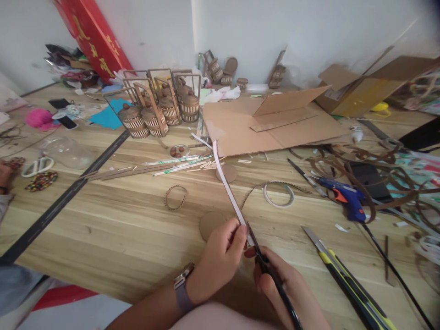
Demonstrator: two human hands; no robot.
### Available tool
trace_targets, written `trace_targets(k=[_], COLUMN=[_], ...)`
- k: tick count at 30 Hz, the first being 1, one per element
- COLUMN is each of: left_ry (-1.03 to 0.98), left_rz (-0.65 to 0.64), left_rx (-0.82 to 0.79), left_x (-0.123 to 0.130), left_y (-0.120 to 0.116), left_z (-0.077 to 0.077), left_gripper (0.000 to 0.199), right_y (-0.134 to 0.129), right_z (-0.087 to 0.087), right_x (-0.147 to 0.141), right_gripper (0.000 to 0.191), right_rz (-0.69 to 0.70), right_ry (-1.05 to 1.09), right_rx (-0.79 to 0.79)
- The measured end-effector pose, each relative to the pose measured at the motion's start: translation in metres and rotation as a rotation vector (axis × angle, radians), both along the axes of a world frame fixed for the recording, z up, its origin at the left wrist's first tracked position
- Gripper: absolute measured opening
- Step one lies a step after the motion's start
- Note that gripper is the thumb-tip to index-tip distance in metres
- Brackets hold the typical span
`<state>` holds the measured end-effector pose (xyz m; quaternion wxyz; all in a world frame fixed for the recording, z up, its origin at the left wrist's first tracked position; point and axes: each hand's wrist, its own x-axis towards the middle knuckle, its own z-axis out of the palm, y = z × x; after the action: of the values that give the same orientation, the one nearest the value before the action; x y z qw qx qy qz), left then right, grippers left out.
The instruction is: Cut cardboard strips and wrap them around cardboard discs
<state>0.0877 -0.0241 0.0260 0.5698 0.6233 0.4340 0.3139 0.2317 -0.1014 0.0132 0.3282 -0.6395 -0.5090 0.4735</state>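
A long narrow white strip (pixel 227 188) is pinched between the thumb and fingers of my left hand (pixel 225 250), and its far end reaches up to a cardboard sheet. My right hand (pixel 285 284) is wrapped round a long black tool (pixel 279 286), whose thin tip lies along the strip's near end; most of the tool is hidden by my fingers. Under and beyond my left hand lies a round cardboard disc (pixel 211 224). A patterned thin cord (pixel 252 187) curves past the strip, close to a white ring (pixel 278 194).
Right side: a yellow-black cutter (pixel 347 279), a blue glue gun (pixel 350 197) and brown strips (pixel 326 160). Farther back are lidded baskets (pixel 168 107), a cardboard sheet (pixel 237 121) and an open box (pixel 364 94). At the left edge, another person's hand (pixel 4 174) is near white-handled scissors (pixel 37 167).
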Motion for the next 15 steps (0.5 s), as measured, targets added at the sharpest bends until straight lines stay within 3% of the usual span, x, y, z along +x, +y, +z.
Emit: trace_targets(k=[15], left_ry=[-0.018], left_rz=[-0.008], left_rx=[-0.016], left_x=[0.0024], left_y=[-0.0023], left_z=[-0.0034], left_gripper=[0.035], right_y=[-0.0003], right_z=[0.0003], right_x=[-0.0046], right_gripper=[0.076], right_rz=[-0.016], right_ry=[0.060], right_rx=[-0.055])
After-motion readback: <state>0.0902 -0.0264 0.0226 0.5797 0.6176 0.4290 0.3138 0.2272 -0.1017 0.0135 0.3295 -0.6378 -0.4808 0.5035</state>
